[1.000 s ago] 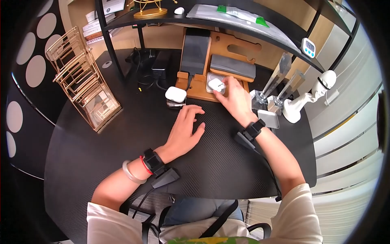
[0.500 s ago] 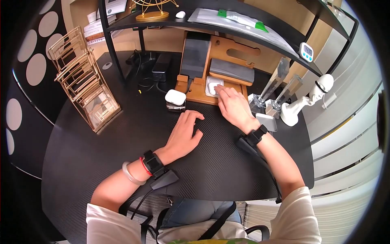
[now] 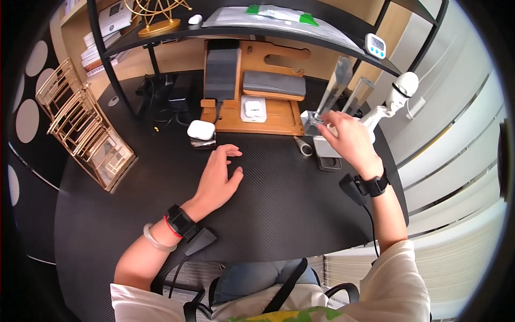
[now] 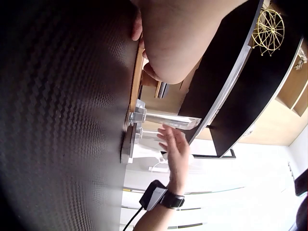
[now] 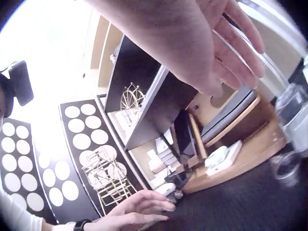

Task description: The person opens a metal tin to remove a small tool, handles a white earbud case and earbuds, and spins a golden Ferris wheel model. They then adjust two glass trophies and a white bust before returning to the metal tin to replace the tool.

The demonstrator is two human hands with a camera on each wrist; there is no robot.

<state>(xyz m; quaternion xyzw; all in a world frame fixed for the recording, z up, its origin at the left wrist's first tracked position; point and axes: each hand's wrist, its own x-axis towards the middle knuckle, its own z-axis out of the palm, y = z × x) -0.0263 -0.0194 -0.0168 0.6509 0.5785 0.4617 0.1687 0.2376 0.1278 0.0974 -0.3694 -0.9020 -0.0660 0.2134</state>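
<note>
My right hand (image 3: 351,140) hovers over the right side of the desk, fingers extended, beside the clear crystal trophies (image 3: 338,83). In the right wrist view its fingers (image 5: 240,53) show straight, with nothing held. Below it in the head view lies a small grey tray (image 3: 329,163). A white earbud case (image 3: 252,109) sits on a white square pad on the wooden desk stand (image 3: 225,124). My left hand (image 3: 217,182) rests on the desk with loosely bent fingers, holding nothing. Just beyond its fingertips, another white case (image 3: 201,130) lies on a small dark stack.
A gold wire rack (image 3: 88,131) stands at the left. A black shelf (image 3: 188,33) spans the back, bearing a white timer (image 3: 375,46). Behind my right hand is a white head figurine (image 3: 402,88). A small round-ended object (image 3: 304,148) lies left of the tray.
My right hand has let go of the earbud case, which now lies on the pad, and has moved right to the trophies. The head view has turned right. My left hand stays on the desk.
</note>
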